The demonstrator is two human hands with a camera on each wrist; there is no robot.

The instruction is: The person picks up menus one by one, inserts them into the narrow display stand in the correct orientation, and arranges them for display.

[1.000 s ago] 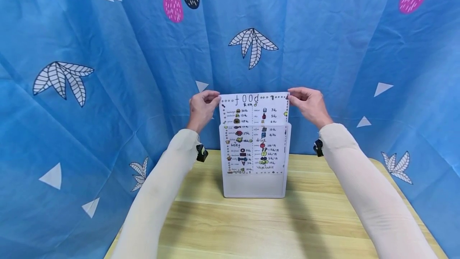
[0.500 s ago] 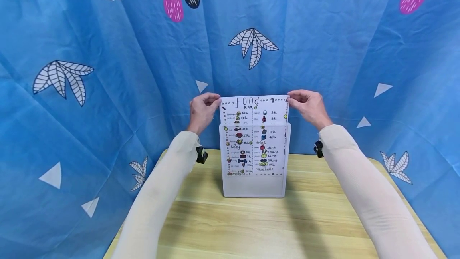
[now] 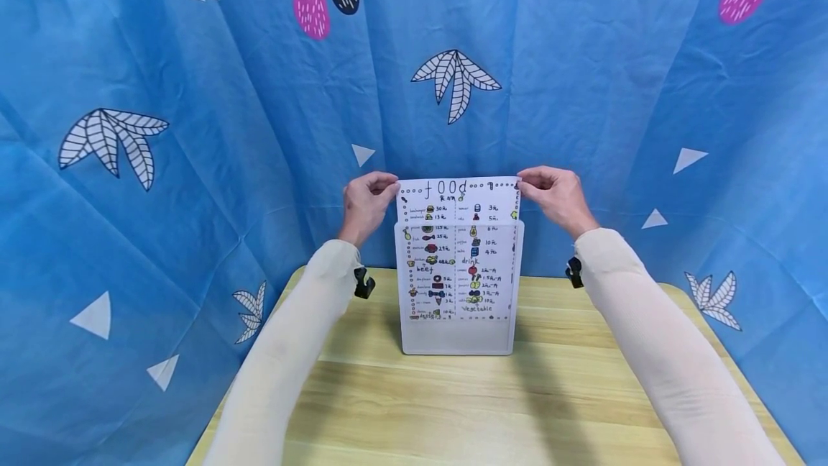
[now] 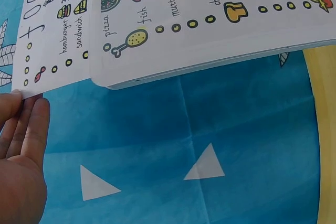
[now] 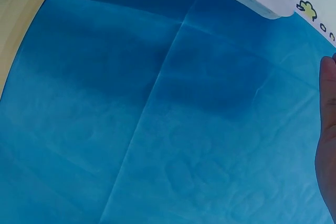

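Note:
A paper menu point(image 3: 456, 200) with hand-drawn food, prices and the heading "food" stands partly inside a clear upright sign holder point(image 3: 458, 337). Its top strip sticks out above the holder's upper edge, and its lower edge sits above the holder's bottom. My left hand point(image 3: 366, 206) pinches the menu's top left corner between thumb and fingers; the left wrist view shows this hand point(image 4: 23, 156) at the paper's corner. At the top right corner, my right hand point(image 3: 558, 195) pinches the sheet. Only a sliver of the right hand point(image 5: 326, 124) shows in the right wrist view.
The holder stands on a light wooden table point(image 3: 414, 408) near its back edge. A blue patterned curtain point(image 3: 550, 78) hangs behind and on both sides. Black straps point(image 3: 364, 283) sit at both wrists, over pale sleeves.
Both hands have moved down a little with the menu, which has slid deeper into the sign holder. Less of the sheet shows above the holder's edge. The holder has stayed in place.

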